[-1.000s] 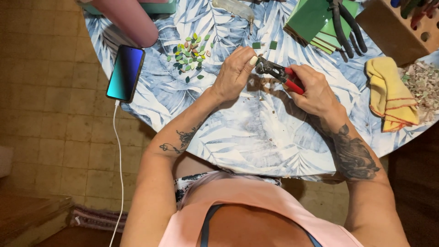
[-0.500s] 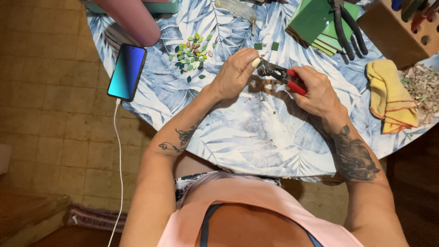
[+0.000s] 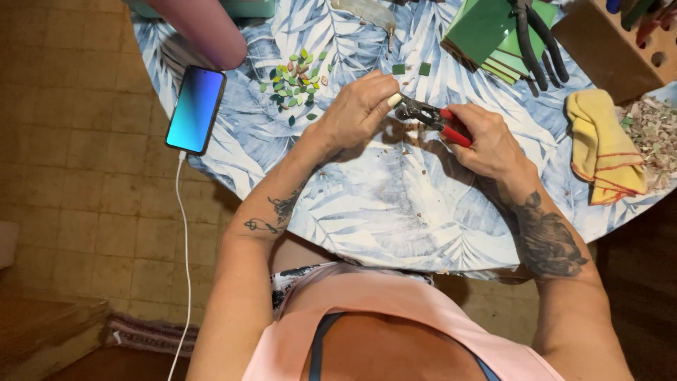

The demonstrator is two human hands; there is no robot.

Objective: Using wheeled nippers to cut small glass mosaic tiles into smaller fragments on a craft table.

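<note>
**Nippers at the pale chip, over the leaf-print table**

Your right hand (image 3: 486, 141) is clamped around the red handles of the nippers (image 3: 430, 116), with the dark metal head pointing left toward your other hand. Your left hand (image 3: 356, 109) has its fingertips pinched together on a small pale chip (image 3: 394, 100), which sits right at the nippers' head; whether the blades actually touch it is too small to tell. Both hands hover just above the round table (image 3: 395, 212), covered in a blue-and-white leaf-print cloth.

Just beyond your left hand lies a loose scatter of small green and pink leaf-shaped pieces (image 3: 293, 81), and two small green squares (image 3: 411, 69) lie near your knuckles. At the far edge, a stack of green square tiles (image 3: 486, 32) carries a black-handled tool (image 3: 539, 42). To your right are a folded yellow cloth (image 3: 603, 144) and, beside it, a heap of pale broken shards (image 3: 652, 134). On the table's left edge a phone (image 3: 196, 109) glows blue-green, with a white cable (image 3: 185, 240) hanging down from it.
</note>
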